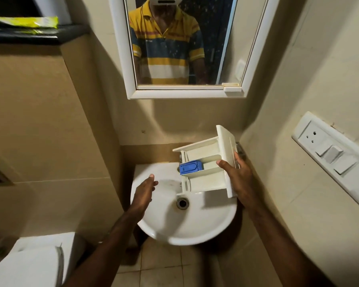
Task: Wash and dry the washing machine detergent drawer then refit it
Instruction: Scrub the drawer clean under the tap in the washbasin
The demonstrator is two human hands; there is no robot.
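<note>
The white detergent drawer (207,175), with a blue insert (191,167) in one compartment, hangs tilted over the right half of the round white washbasin (160,228). My right hand (237,175) grips its front panel, thumb inside the drawer and fingers behind the panel. My left hand (143,193) hovers over the basin's left side with fingers straight, holding nothing. The drain (182,203) sits just below the drawer's lower end. The tap is mostly hidden behind the drawer.
A white-framed mirror (187,94) hangs on the wall above the basin. A switch and socket plate (334,158) is on the right wall. A toilet cistern (31,262) stands at lower left. A dark shelf (29,34) with a green packet is at upper left.
</note>
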